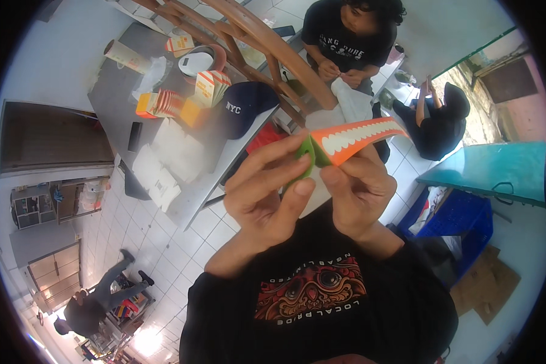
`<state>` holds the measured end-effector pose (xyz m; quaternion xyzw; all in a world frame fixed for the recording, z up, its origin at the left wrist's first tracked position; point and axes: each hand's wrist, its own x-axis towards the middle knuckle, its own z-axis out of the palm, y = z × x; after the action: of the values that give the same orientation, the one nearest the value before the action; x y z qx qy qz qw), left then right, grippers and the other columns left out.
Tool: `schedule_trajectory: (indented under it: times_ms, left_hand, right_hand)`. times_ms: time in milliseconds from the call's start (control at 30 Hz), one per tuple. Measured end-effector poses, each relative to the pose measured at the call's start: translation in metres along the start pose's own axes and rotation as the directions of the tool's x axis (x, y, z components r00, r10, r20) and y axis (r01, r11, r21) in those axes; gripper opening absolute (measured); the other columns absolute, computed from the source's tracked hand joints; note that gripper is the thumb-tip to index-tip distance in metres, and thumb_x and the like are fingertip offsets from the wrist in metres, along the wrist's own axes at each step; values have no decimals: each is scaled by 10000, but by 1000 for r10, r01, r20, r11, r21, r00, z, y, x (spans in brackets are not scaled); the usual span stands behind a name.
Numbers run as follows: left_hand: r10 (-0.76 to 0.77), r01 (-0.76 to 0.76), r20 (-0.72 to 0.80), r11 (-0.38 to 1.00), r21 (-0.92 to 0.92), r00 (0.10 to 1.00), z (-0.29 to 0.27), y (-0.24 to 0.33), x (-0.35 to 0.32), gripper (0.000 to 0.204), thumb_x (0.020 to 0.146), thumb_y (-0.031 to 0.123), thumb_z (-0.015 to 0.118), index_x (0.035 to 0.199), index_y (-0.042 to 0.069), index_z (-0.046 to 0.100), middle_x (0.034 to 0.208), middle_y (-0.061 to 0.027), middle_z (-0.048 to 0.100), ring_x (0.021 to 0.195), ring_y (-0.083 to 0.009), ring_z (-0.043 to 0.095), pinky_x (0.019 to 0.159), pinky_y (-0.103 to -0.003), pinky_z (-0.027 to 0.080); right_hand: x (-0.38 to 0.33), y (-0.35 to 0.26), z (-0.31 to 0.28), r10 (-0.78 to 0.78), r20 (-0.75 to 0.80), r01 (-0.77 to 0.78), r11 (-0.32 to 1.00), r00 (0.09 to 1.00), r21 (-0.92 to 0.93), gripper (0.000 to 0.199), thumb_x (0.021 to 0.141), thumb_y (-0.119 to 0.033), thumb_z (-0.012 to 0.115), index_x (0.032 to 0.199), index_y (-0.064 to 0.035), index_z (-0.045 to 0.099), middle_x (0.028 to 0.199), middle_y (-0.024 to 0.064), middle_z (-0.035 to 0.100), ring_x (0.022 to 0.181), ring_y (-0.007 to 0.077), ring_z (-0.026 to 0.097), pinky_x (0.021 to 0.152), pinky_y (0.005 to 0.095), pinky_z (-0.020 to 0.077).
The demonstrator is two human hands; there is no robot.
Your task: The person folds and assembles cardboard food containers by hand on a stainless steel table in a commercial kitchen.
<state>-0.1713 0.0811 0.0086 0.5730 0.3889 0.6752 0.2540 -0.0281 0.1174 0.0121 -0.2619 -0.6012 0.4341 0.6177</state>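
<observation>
A folded card piece (358,138) is held up in front of my chest. Orange covers most of it, a white scalloped band runs along it, and a green flap (310,156) forms its left end. The fingers and thumb of my left hand (264,191) pinch that green flap. My right hand (361,193) grips the orange part from below, near where the two colours meet. The long orange end points away to the right and tapers.
A grey table (118,91) at the left bears orange-and-white cartons (212,87), white flat cards (175,148), a phone (135,136) and a dark cap (246,106). Wooden chair legs (303,73) lie beyond. One person (349,45) sits opposite; another (437,115) is right. A blue crate (461,221) stands right.
</observation>
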Motion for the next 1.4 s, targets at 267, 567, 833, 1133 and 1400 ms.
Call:
schedule_trajectory:
  times_ms: [267, 567, 833, 1133, 1400]
  left_hand:
    - [-183, 219, 136, 915, -340, 974, -2, 15, 7, 241, 883, 7, 695, 1115, -60, 698, 1327, -289, 563, 1247, -371, 575, 1043, -462, 469]
    - [-187, 225, 149, 926, -304, 971, -3, 21, 7, 224, 890, 5, 689, 1099, -75, 699, 1309, -284, 567, 1195, -387, 612, 1005, -451, 502]
    - [-207, 211, 135, 977, -15, 969, -2, 30, 4, 192, 886, 13, 700, 1053, -82, 716, 1221, -265, 639, 1089, -316, 673, 941, -358, 525]
    - [-196, 200, 45, 973, -114, 980, 5, 23, -8, 200, 890, 29, 707, 1054, -85, 716, 1225, -290, 630, 1073, -308, 680, 922, -358, 542]
    - [-167, 173, 57, 979, -111, 984, 8, 23, -8, 195, 871, 29, 725, 1034, -79, 724, 1217, -300, 619, 1098, -333, 671, 954, -393, 557]
  right_hand:
    - [-7, 8, -8, 112, 27, -115, 963, 993, 245, 209, 847, -28, 778, 1038, 30, 717, 1093, 196, 700, 997, 227, 672, 863, 326, 512]
    - [-14, 20, -13, 61, 34, -69, 947, 998, 313, 257, 789, -32, 828, 1018, 18, 722, 1020, 195, 727, 920, 225, 702, 804, 318, 536]
    - [-7, 20, -18, -74, 35, 68, 988, 997, 140, 274, 734, -22, 862, 977, 9, 738, 977, 179, 737, 855, 227, 717, 745, 310, 546]
    - [-6, 20, -18, -62, 31, 54, 975, 998, 214, 243, 726, 4, 855, 945, 8, 752, 981, 165, 736, 878, 218, 710, 755, 305, 546]
    - [-7, 20, -23, -15, 60, -3, 960, 998, 281, 256, 710, -3, 863, 946, 3, 763, 977, 165, 736, 878, 231, 712, 757, 310, 552]
